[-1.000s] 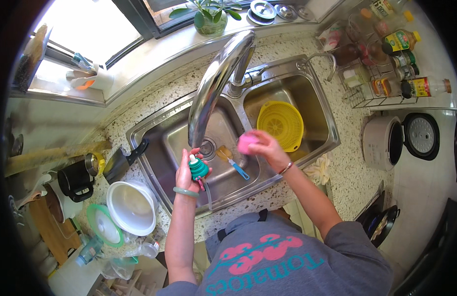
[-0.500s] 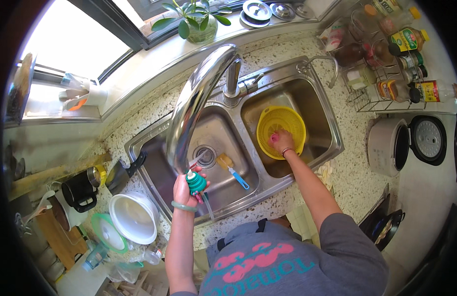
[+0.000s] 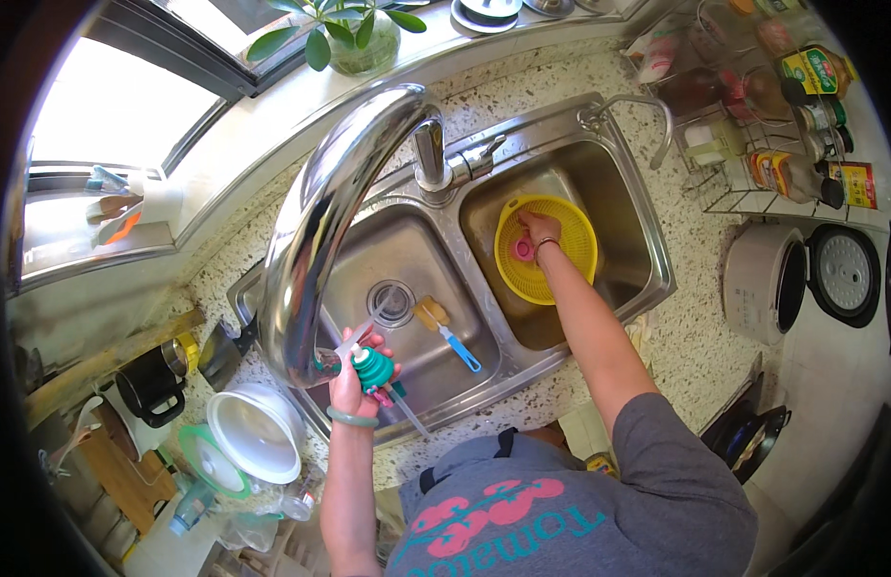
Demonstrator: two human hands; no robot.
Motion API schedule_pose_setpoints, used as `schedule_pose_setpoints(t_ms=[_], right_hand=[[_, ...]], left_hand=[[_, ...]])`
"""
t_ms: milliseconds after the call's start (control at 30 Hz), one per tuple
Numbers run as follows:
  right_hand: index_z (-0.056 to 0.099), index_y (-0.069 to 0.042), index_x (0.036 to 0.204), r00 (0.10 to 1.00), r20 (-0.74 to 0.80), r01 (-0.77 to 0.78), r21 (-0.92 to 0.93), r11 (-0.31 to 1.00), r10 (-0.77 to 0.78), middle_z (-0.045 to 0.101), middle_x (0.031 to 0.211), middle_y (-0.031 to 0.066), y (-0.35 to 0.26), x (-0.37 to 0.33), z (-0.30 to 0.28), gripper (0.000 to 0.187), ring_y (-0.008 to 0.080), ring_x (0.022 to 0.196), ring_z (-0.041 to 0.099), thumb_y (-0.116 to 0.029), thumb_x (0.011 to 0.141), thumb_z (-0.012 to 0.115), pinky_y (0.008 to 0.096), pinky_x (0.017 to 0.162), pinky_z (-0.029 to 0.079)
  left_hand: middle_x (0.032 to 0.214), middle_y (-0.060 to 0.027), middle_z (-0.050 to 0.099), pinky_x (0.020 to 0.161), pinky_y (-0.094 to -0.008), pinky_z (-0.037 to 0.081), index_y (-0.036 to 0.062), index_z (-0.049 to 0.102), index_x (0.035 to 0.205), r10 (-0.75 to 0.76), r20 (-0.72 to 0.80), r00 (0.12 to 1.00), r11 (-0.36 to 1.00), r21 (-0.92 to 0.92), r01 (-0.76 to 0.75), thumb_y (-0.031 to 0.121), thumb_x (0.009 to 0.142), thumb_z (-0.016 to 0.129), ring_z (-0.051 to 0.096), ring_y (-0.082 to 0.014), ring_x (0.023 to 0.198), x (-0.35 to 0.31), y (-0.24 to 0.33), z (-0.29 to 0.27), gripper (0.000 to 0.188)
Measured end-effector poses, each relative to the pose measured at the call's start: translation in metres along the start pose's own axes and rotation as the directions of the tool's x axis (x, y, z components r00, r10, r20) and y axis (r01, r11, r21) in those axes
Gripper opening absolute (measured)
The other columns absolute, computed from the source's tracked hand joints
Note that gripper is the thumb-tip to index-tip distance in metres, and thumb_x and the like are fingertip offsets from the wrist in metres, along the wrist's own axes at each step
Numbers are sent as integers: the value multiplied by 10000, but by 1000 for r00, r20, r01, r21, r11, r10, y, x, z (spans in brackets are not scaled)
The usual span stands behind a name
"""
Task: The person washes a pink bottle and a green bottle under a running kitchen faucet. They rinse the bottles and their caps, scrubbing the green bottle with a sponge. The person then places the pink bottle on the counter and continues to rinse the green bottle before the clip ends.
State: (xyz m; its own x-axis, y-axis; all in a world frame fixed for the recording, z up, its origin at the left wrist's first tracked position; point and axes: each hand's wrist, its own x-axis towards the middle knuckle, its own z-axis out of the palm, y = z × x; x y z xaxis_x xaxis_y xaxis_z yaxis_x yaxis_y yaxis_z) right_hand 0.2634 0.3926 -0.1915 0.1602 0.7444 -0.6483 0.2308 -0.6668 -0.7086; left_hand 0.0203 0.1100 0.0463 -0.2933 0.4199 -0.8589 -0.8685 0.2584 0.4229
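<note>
My left hand (image 3: pixel 354 370) is closed around a green bottle lid (image 3: pixel 372 367) with clear straw-like tubes at both ends and a small pink part beneath it. It is held over the near-left part of the left sink basin (image 3: pixel 417 240), close to the faucet's spout. My right hand (image 3: pixel 543 229) reaches into a yellow colander (image 3: pixel 572 274) in the right basin, its visible fingers curled; what they grip, if anything, is hidden. Beside that hand a pink ring-shaped piece (image 3: pixel 522 249) shows in the colander. A blue-handled sponge brush (image 3: pixel 447 334) lies in the left basin.
The chrome faucet (image 3: pixel 316 212) arches over the left basin. White bowls (image 3: pixel 258 433) and a cleaver (image 3: pixel 219 354) are on the left. A bottle rack (image 3: pixel 753 192) and an open rice cooker (image 3: pixel 768 279) stand right. A plant vase (image 3: pixel 364 48) sits on the sill.
My right hand has shifted farther into the colander, and the pink piece now shows as a ring beside it. My left hand still holds the lid, turned slightly. The view has moved.
</note>
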Motion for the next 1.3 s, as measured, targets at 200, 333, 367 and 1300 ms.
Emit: schedule_pose_setpoints(t_ms=[200,333,367,1300], right_hand=[[714,14,862,999,-43,-31,-83,996,28,699,777,82,0,4,1,203,165,568,594,-156,755,742,292,529,476],[712,15,842,996,-56,-78,-76,994,74,696,759,88,-9,0,3,184,175,548,593,-147,757,735,302,515,477],[712,15,838,995,-56,-80,-62,995,76,696,755,90,-10,0,4,181,176,543,592,-146,757,733,304,512,477],[649,-34,864,681,507,643,-67,763,-529,632,733,35,-80,-243,13,84,87,571,540,-100,824,681,242,532,430]], left_hand=[[911,-26,627,568,-365,577,109,588,1134,-6,45,999,999,-33,8,439,989,440,626,-164,761,0,-2,-4,390],[1003,-46,612,610,-369,560,91,532,1218,2,56,998,1000,-7,-2,348,1013,387,608,-181,811,4,-5,-12,359],[1001,-46,612,610,-369,561,92,533,1215,6,60,998,1000,-7,-6,349,1013,387,609,-181,809,4,-6,-13,358],[952,-67,613,604,-401,574,76,543,1197,2,-11,1000,1000,30,-2,388,1001,428,628,-210,785,18,-4,-4,386]])
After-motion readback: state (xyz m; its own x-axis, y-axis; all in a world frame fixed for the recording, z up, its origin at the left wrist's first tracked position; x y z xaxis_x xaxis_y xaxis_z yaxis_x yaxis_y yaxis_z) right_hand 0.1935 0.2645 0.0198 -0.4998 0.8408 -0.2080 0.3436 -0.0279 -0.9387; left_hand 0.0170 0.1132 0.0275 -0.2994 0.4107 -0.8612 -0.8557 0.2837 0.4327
